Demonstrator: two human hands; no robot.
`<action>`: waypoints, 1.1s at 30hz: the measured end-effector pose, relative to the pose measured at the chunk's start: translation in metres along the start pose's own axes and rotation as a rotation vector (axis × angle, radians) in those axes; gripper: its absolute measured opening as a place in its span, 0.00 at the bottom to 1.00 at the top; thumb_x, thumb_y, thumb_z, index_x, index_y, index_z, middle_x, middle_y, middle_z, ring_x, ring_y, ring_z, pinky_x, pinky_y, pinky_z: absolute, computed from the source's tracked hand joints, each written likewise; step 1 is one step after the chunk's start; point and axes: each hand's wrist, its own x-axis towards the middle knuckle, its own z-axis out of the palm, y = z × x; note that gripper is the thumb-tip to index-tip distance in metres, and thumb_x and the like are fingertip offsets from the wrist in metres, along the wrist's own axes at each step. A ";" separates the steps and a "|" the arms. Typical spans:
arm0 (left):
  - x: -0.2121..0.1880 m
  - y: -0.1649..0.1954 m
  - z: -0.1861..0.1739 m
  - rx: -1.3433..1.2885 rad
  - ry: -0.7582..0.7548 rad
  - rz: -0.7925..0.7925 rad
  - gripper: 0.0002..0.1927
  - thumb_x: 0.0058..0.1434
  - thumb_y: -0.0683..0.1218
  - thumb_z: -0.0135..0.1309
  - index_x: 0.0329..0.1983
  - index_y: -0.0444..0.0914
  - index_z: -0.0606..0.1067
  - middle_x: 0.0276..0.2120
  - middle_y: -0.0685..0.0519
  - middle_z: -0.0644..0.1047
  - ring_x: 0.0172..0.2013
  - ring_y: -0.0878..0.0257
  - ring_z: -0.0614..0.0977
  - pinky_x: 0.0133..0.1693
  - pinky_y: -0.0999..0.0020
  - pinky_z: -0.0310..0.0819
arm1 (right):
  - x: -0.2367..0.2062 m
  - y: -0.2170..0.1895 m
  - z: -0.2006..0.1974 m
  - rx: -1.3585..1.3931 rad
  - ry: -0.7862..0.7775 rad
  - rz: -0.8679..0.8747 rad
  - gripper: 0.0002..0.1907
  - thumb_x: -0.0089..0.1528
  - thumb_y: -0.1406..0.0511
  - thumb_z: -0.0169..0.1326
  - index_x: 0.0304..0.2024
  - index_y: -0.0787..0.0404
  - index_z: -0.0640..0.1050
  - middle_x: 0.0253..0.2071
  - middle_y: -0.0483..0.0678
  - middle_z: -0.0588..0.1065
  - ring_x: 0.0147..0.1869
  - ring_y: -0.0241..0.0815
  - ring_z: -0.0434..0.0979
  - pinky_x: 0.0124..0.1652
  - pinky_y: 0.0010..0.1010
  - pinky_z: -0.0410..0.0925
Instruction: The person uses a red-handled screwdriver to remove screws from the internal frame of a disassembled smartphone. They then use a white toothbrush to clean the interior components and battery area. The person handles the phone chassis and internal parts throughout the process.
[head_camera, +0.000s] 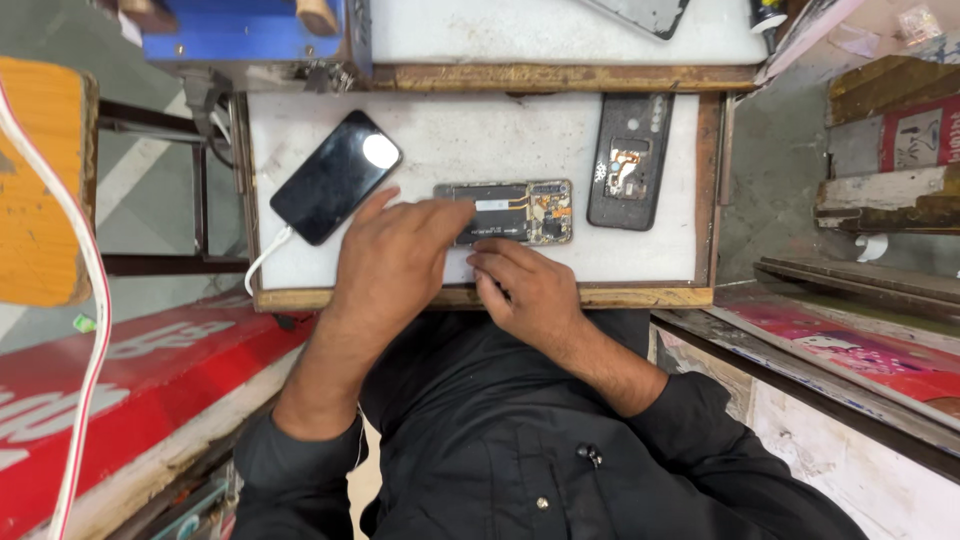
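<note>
As both hands press on an opened phone (510, 212), a person in a black shirt (500, 440) leans over a white tabletop (480, 140).

Head view: the left hand (395, 262) lies flat, fingers spread, pinning the phone's near end; the right hand (525, 290) is curled, fingertips touching its lower edge, gripping nothing. Just beyond the left hand lies a dark phone (335, 177) with a white cable (268, 255); a detached back cover (630, 160) rests beyond the right hand.

i wear a black button-up shirt (520, 440) with dark buttons; its long sleeves are pushed up, leaving my forearms bare.
</note>
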 end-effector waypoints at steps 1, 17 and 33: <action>0.000 0.000 0.000 0.088 -0.015 -0.034 0.09 0.65 0.46 0.63 0.44 0.41 0.77 0.28 0.51 0.79 0.31 0.53 0.83 0.53 0.53 0.76 | -0.001 0.000 0.000 0.009 -0.012 0.012 0.08 0.62 0.66 0.60 0.44 0.56 0.83 0.50 0.43 0.81 0.46 0.41 0.84 0.42 0.30 0.77; -0.005 -0.011 0.004 -0.061 -0.023 0.036 0.10 0.63 0.40 0.58 0.48 0.38 0.76 0.32 0.50 0.80 0.35 0.51 0.82 0.48 0.53 0.74 | -0.003 -0.002 0.002 0.009 0.017 0.001 0.07 0.62 0.67 0.60 0.44 0.56 0.82 0.49 0.43 0.81 0.48 0.42 0.84 0.43 0.31 0.77; -0.016 -0.014 0.018 0.003 -0.002 -0.012 0.17 0.63 0.44 0.64 0.53 0.36 0.74 0.30 0.50 0.79 0.31 0.53 0.82 0.35 0.58 0.75 | -0.008 -0.006 0.001 0.016 0.001 0.026 0.09 0.63 0.66 0.60 0.46 0.55 0.81 0.49 0.42 0.81 0.46 0.42 0.84 0.41 0.31 0.76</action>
